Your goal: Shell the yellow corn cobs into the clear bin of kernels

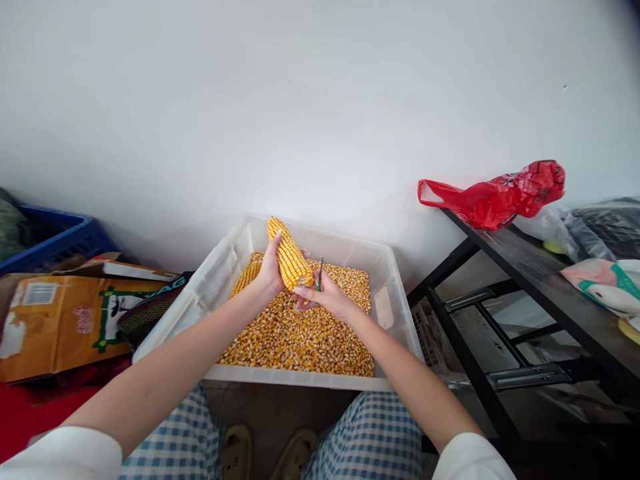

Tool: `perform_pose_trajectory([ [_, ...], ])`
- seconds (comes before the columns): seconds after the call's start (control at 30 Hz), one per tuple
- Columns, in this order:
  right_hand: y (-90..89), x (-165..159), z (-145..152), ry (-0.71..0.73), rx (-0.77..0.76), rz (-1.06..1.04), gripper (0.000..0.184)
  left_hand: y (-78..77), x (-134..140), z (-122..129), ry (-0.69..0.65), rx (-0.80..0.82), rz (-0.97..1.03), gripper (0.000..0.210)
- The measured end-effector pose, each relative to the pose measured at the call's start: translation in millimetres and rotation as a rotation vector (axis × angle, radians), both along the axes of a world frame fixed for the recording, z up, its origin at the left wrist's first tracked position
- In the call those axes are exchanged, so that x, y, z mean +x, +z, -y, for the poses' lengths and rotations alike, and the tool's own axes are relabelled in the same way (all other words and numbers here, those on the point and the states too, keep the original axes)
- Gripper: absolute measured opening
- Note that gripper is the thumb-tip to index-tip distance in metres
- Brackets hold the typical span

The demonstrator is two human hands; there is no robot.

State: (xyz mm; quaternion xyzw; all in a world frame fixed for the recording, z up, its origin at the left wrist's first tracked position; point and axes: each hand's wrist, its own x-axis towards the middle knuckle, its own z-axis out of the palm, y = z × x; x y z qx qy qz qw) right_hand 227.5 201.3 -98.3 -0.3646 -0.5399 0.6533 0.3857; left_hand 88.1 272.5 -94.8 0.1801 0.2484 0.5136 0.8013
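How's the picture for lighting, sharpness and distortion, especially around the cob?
Head view: soft light, the wall brightest above the bin, deep shadow under the black rack; head view, centre: the cob in the left hand reads clearly, kernel rows distinct, but the thin tool in the right hand lacks detail; head view, edges: wide-angle stretching.

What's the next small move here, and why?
I'd probably turn the thin tool onto the cob: its visible rows look nearly full, the left hand grips it, the right hand has the tool, and loose kernels lie in the bin below.
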Motion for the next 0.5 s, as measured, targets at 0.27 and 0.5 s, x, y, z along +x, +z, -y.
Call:
perform_pose_trajectory([
  [0.27,-2.7,-4,2,-0.066,0.031,0.005,0.042,4.5,1,6,0.026,0.010,-0.004,0.042],
  [0.5,12.6,11,4,-0.100,0.336,0.471,0.031,10.9,-3,-2,0.087,0.019,0.013,0.033],
])
